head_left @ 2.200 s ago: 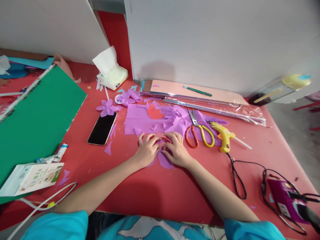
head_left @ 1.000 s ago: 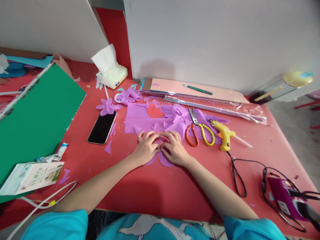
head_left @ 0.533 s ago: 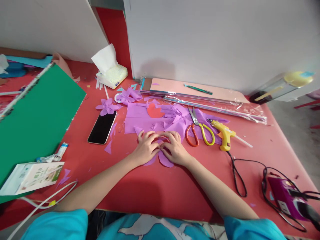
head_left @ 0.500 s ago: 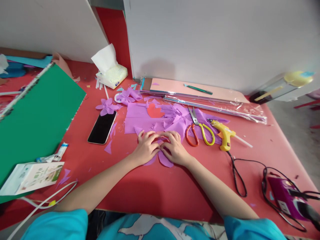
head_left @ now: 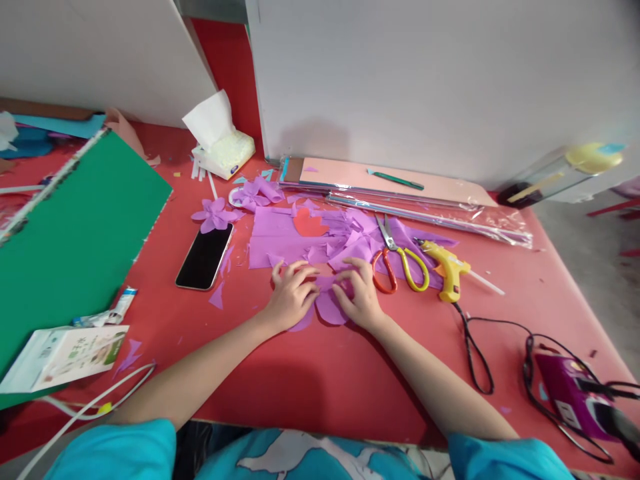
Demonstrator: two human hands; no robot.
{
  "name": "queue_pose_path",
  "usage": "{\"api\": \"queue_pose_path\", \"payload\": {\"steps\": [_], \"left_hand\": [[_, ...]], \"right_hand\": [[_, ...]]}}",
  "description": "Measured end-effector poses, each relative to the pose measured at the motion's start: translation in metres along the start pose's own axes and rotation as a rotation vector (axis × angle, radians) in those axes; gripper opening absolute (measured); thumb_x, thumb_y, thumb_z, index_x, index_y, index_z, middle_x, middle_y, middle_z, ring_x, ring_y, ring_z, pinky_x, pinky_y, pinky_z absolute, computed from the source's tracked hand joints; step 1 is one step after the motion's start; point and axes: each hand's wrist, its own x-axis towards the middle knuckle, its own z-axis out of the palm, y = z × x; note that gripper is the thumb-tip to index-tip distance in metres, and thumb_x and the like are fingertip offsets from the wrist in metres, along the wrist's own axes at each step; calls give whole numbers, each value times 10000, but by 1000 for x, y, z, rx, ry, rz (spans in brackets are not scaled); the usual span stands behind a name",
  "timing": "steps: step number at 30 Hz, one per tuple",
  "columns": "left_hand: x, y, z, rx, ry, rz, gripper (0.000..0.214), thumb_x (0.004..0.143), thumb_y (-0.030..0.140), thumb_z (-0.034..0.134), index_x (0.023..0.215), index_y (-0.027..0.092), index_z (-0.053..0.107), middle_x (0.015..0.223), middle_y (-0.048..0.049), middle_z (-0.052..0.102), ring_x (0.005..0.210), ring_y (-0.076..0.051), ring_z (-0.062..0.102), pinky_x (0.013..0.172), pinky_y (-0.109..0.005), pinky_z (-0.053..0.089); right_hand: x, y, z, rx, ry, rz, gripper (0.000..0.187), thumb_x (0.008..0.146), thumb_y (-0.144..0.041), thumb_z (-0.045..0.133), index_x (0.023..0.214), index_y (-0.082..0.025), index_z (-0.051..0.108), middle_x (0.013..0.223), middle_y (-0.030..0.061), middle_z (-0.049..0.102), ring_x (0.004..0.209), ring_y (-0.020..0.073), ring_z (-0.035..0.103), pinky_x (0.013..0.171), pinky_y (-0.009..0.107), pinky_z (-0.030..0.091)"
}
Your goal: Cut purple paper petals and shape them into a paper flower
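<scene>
A purple paper piece with rounded, petal-like edges lies on the red table between my hands. My left hand rests over its left side, fingers bent, the thumb and fingertips at the paper; its palm hides part of the piece. On the right side, my right hand has its fingers apart, with thumb and fingertips touching or just above the paper. Just beyond the hands is a purple paper sheet with loose scraps and an orange-red paper piece on it. Scissors with red and yellow handles lie near my right hand.
A yellow glue gun with a black cord lies right of the scissors. At left are a phone, a purple paper flower, a tissue pack and a green board. Plastic-wrapped sheets lie along the back.
My right hand has moved slightly right, away from my left, and its fingers have spread. More of the purple piece shows between the hands. My left hand has barely moved.
</scene>
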Motion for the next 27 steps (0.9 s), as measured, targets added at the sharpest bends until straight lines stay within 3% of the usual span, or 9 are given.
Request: {"api": "queue_pose_path", "payload": {"steps": [3,11,15,23,27], "left_hand": [[1,-1,-2,12,121,-87,150,814,228,531,685,198,603,1038,-37,635,1091,-249,463,978,-544,160],[0,-1,0,-17,109,-64,138,815,226,526,697,204,595,1033,-33,639,1080,-240,468,982,-528,167],[-1,0,0,-28,88,-45,137,812,220,527,696,209,601,1038,-28,638,1086,-242,461,978,-521,177],[4,0,-4,-124,82,-152,103,777,204,562,676,197,582,1034,-33,630,1053,-223,478,947,-484,264],[4,2,-3,-123,69,-185,98,779,200,554,683,197,579,1048,-34,618,1052,-225,479,941,-486,263]], "right_hand": [[0,3,-2,-20,136,101,84,768,-226,545,824,-176,509,1065,131,429,1030,267,434,880,469,392],[7,1,-5,137,-110,66,113,728,-278,618,784,-183,593,1063,109,516,1026,269,450,876,462,421],[8,4,-6,185,-129,122,85,767,-241,575,715,-183,609,1071,102,537,1041,259,460,893,459,408],[7,12,-8,342,-144,258,190,791,-229,529,613,-183,573,1070,84,546,1030,227,499,901,420,406],[8,10,-8,302,-166,214,163,767,-195,548,607,-186,576,1063,80,559,1031,233,490,901,431,395]]}}
